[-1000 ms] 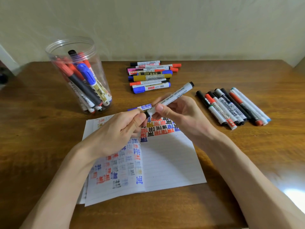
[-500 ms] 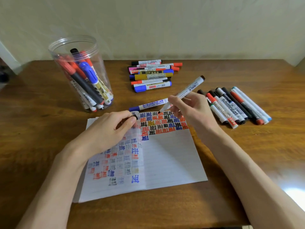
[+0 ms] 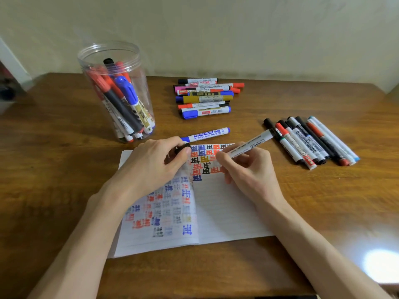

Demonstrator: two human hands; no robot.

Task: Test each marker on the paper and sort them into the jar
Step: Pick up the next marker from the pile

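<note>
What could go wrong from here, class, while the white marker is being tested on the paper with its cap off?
1. The right hand lies over inked marks on the paper while writing with the white marker; it may smear them.
2. The left hand pinches the small black cap; if dropped, it could roll away and the marker could dry out.
3. The loose blue marker just beyond the paper could be knocked or missorted.

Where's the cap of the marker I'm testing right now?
Head view: the black cap is pinched in your left hand over the paper, right by the lone blue whiteboard marker.
</note>
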